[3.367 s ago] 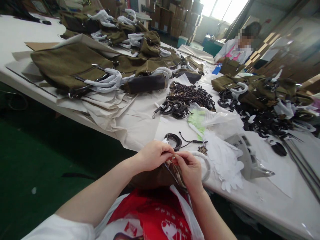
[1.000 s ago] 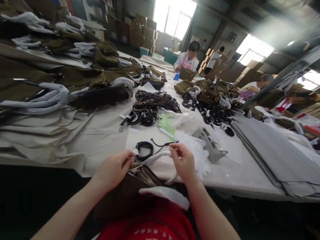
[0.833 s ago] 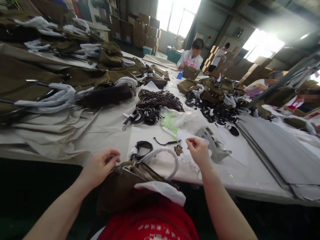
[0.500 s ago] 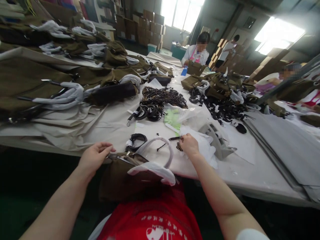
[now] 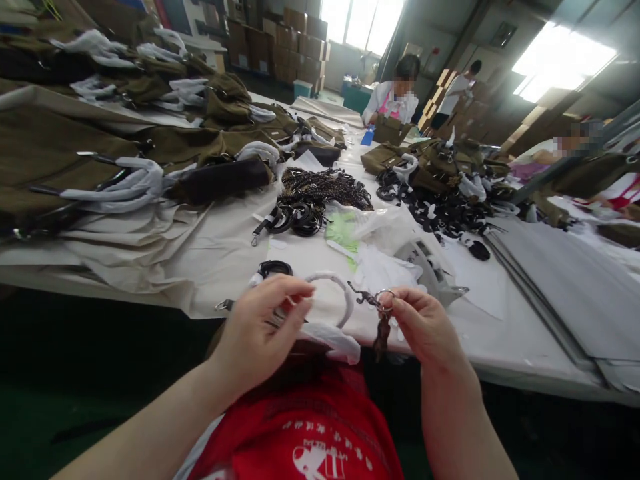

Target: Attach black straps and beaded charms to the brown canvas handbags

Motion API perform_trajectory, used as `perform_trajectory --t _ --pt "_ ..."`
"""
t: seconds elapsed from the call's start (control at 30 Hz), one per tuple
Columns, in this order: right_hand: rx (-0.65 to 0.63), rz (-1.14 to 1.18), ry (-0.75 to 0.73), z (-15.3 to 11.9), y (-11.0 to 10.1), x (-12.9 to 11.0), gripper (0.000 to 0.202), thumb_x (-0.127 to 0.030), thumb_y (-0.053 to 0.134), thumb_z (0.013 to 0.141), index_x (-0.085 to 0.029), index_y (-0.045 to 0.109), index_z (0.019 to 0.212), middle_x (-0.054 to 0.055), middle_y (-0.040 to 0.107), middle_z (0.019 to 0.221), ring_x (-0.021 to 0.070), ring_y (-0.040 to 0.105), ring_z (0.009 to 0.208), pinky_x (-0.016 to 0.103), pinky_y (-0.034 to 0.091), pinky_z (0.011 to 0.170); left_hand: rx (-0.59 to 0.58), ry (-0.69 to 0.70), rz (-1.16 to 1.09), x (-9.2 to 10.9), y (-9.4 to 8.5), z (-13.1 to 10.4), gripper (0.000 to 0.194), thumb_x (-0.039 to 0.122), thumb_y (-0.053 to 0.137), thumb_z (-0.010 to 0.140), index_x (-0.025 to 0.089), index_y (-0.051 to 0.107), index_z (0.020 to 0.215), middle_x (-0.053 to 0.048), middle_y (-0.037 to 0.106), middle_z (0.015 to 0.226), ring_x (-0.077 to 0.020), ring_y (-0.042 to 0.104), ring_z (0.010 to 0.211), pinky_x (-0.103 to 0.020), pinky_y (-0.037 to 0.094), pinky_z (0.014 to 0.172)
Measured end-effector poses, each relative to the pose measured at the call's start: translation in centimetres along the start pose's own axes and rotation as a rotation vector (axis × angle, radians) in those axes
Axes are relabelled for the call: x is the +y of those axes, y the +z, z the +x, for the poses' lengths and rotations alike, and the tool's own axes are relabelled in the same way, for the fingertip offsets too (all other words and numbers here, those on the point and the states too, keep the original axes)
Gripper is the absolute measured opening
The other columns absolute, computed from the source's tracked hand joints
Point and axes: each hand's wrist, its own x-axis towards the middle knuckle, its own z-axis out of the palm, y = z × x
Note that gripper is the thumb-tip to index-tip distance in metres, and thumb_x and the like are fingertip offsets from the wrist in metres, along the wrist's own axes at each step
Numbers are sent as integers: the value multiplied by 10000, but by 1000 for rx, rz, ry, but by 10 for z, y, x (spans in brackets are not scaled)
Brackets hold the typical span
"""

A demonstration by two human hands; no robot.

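My right hand (image 5: 425,320) pinches a metal key ring (image 5: 385,301) between thumb and fingertips. From the ring hangs a dark brown-black braided cord charm (image 5: 382,333), with a thin end pointing left. My left hand (image 5: 265,327) is raised over the handbag, fingers curled but thumb apart, with nothing visible between them. Below it, the olive handbag's white-wrapped handles (image 5: 334,341) lean at the table edge; its body is mostly covered by my left hand and forearm. Just behind my left hand lies a coiled black strap (image 5: 275,269).
A heap of patterned cords (image 5: 325,188) and coiled black straps (image 5: 306,219) lies ahead. Olive bags (image 5: 65,150) fill the left side. A grey tape dispenser (image 5: 430,263) and plastic wrap stand right of centre, grey sheets (image 5: 565,293) farther right. A co-worker (image 5: 393,100) is across the table.
My right hand has lifted the key ring and cord charm off the table and brought them nearer. My left hand has left the bag's zipped edge and moved right, towards the ring.
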Motion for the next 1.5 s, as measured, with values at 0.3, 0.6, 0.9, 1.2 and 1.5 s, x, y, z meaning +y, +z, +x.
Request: perform_trajectory --t 0.3,0.6,0.9,1.2,1.5 --pt "-40 44 -26 -45 -10 2 200 -384 770 745 -200 721 683 30 643 761 157 561 708 281 472 668 -464 -28 -331 41 70 22 207 308 585 855 142 685 782 -17 655 687 -103 559 575 -199 465 527" --pt "-230 514 94 -61 -9 16 214 -399 599 898 -203 649 829 36 654 801 169 606 760 285 482 723 -572 -301 -651 50 85 17 254 359 623 822 115 653 755 6 577 549 -76 487 469 -180 427 449" --pt "-172 585 101 -55 0 29 180 -345 612 899 -178 679 901 44 687 837 161 646 760 287 513 743 -477 -435 -692 41 89 19 309 430 686 756 126 631 762 -8 623 619 -120 581 520 -218 477 465" --pt "-63 621 65 -52 4 33 124 -307 663 870 -187 687 848 28 690 804 147 643 689 277 513 697 -451 -359 -614 33 96 20 312 427 585 820 133 643 733 25 550 592 -82 532 517 -178 443 464" --pt "-143 479 102 -53 -1 30 180 -367 672 856 -191 705 831 25 679 855 156 618 804 267 479 766 -531 -280 -509 30 91 19 241 366 624 807 131 627 753 -24 638 658 -125 599 593 -219 502 522"
